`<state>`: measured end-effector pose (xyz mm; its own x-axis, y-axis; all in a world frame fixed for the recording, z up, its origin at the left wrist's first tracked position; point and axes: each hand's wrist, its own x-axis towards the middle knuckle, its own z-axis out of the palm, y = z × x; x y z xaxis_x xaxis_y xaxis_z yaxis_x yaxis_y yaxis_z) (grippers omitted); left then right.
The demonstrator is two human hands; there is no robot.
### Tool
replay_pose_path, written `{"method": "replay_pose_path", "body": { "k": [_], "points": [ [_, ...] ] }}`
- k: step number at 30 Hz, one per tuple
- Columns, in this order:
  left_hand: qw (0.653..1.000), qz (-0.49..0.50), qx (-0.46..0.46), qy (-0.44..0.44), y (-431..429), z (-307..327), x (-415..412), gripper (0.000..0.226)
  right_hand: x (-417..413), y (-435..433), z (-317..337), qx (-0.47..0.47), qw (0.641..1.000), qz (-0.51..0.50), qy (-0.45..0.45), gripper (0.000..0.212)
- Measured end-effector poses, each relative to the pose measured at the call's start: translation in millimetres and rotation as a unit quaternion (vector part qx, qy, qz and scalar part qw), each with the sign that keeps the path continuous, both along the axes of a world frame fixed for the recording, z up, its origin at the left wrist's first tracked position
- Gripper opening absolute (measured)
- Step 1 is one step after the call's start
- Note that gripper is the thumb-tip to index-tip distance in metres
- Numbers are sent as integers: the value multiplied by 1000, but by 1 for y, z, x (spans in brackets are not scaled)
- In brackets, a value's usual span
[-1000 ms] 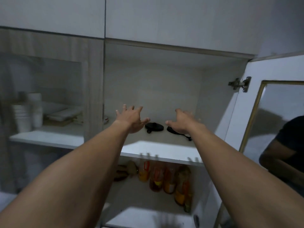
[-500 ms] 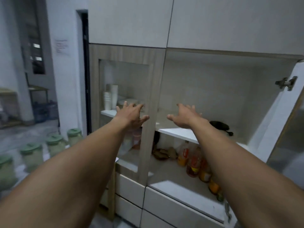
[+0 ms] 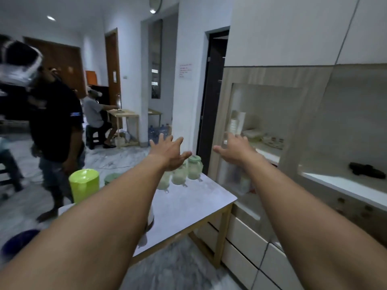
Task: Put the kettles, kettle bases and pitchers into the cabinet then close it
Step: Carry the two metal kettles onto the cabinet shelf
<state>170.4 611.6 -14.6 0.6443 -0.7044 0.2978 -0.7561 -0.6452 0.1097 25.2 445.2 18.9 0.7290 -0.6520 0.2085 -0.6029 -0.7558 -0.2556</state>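
**Both hands spread and empty, between table and cabinet**

The left hand and right hand reach forward at mid-frame, fingers spread, holding nothing. Just below the left hand, three clear containers with pale green lids stand in a row on the grey marbled, wood-legged table. They look whitish inside, too blurred to name. Left of them stands a glossy, lidded lime-green pitcher. At right, inside the open cabinet, a flat black kettle base lies on the white shelf.
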Motion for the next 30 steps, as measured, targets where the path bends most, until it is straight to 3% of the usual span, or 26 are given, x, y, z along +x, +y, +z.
{"method": "replay_pose_path", "body": {
  "k": [5, 13, 19, 30],
  "points": [
    [998, 63, 15, -4, 96, -26, 53, 76, 78, 80, -23, 8, 998, 63, 6, 83],
    [984, 153, 34, 81, 185, -93, 109, 75, 181, 157, -97, 30, 985, 158, 55, 85],
    [971, 190, 42, 138, 204, -157, 134, 80, 229, 174, -169, 74, 973, 194, 103, 86],
    [942, 279, -62, 173, 172, -275, 137, 78, 255, 153, -291, 116, 962, 208, 130, 81]
  ]
}}
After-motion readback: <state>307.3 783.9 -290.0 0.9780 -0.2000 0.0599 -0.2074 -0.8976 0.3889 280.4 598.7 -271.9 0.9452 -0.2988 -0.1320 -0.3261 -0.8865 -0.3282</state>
